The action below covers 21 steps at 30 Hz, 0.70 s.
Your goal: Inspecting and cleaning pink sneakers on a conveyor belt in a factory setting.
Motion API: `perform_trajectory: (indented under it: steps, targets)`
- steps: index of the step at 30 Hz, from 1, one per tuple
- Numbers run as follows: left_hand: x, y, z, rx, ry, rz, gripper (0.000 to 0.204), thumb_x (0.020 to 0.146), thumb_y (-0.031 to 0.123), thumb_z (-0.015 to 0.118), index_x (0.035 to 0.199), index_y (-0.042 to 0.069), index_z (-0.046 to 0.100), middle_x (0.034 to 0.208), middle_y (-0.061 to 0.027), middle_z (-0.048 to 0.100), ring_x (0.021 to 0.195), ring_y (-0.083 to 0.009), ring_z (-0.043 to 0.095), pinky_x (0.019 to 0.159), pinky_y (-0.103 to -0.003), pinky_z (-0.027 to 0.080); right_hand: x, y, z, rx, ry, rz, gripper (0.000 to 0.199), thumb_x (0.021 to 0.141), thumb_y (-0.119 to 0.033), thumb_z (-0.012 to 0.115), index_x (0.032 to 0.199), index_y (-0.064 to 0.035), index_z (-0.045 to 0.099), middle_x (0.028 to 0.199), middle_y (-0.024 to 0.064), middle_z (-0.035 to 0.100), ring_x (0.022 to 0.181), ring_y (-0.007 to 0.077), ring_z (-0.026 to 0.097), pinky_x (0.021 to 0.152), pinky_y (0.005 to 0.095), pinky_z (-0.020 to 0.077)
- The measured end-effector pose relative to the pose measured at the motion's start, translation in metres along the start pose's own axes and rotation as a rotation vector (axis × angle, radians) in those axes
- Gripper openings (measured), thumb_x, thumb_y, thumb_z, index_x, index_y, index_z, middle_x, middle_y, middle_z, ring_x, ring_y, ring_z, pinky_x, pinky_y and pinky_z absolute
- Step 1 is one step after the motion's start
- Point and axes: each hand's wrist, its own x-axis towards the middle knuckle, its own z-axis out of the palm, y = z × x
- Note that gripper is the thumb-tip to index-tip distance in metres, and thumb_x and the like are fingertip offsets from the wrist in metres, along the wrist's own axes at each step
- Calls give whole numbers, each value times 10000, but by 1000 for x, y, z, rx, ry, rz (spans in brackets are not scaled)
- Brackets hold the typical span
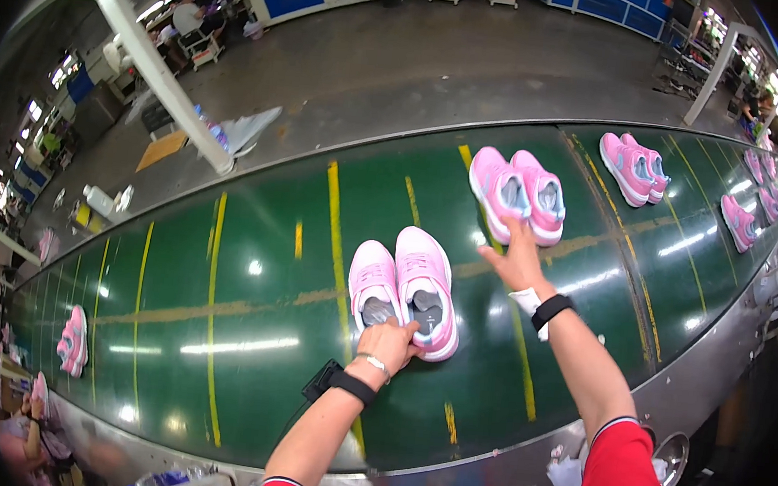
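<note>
I see the left hand (386, 344) with fingers pinched on the heels of the nearer pink pair (416, 274) on the green conveyor belt (278, 232), presumably because heels lie closest; the right hand (520, 260), thumb spread, is at the farther pink pair (515, 182), any grip I cannot tell.

Wide stretch of green belt (248, 393) open left of near shoes (417, 266); left hand (386, 344) blocks their heel side. Gap between near shoes and middle shoes (517, 194), right hand (520, 258) crowding its right side. White post (160, 71) beyond belt's far edge.
</note>
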Motion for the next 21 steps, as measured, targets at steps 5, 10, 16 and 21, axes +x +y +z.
perform_trajectory:
  steps: [5,10,16,21]
  targets:
    - [-181,18,5,23,130,42,377,610,194,664,968,225,548,719,-95,477,602,-274,534,503,-386,445,-165,-118,-5,798,-463,149,691,661,-297,721,1194,-4,394,1067,159,493,991,249,478,826,344,407]
    - [-332,39,45,-89,-41,27,344,612,212,660,943,201,568,707,-104,473,575,-270,519,493,-370,433,-354,-145,-22,580,-740,151,966,590,-399,764,1278,38,245,1234,258,329,1167,362,326,976,413,277]
    - [-400,53,59,-473,212,-87,460,626,135,696,1054,78,539,893,-154,502,817,-314,500,693,-401,413,-456,-152,3,442,-679,256,876,619,-202,656,1312,9,162,1182,288,379,1108,410,372,947,416,304]
    - [-409,14,105,-789,646,-655,508,625,142,691,1070,-18,503,907,-129,537,856,-266,512,758,-347,413,-458,-149,19,381,-603,306,792,624,-149,646,1289,5,245,1126,272,437,1059,387,428,913,397,344]
